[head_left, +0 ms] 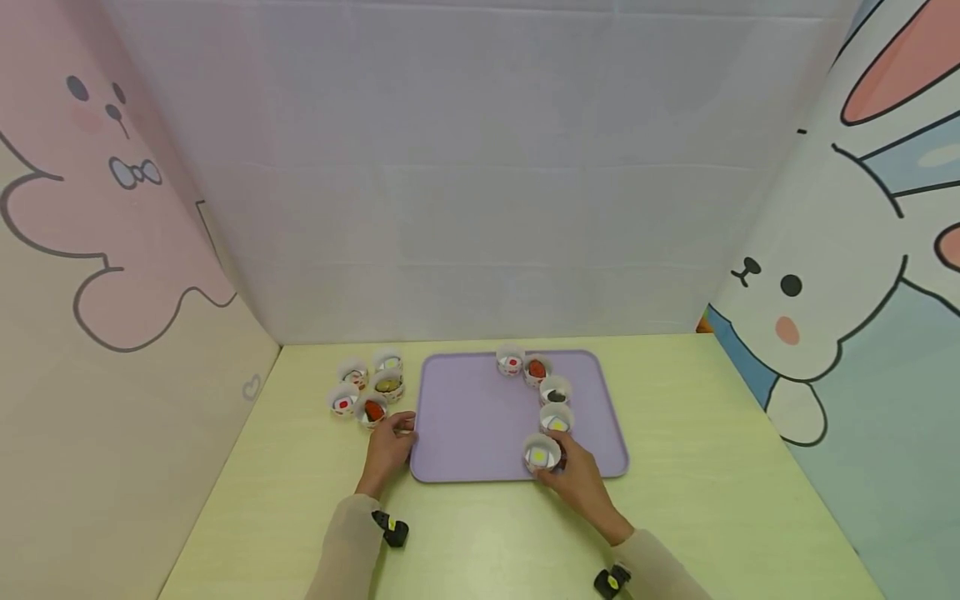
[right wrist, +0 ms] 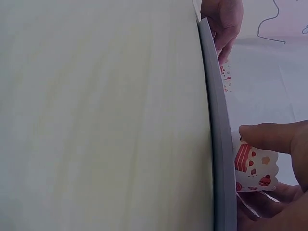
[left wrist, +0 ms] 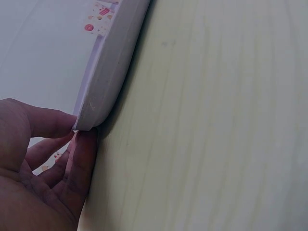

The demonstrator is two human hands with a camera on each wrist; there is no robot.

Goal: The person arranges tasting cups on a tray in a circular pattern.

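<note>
Holding a round, scalloped, red-printed cup (right wrist: pixel 257 168) between right fingers (right wrist: pixel 264 136), just inside the near rim of the smooth lilac tray (head_left: pixel 472 417); pinching the tray's left edge with left fingers (left wrist: pixel 50 121).

Tray (head_left: pixel 468 417): left half passable; cup row (head_left: pixel 556 392), right hand (head_left: pixel 581 482) block right half; left hand (head_left: pixel 387 450), cup cluster (head_left: pixel 388 386) block left side.
</note>
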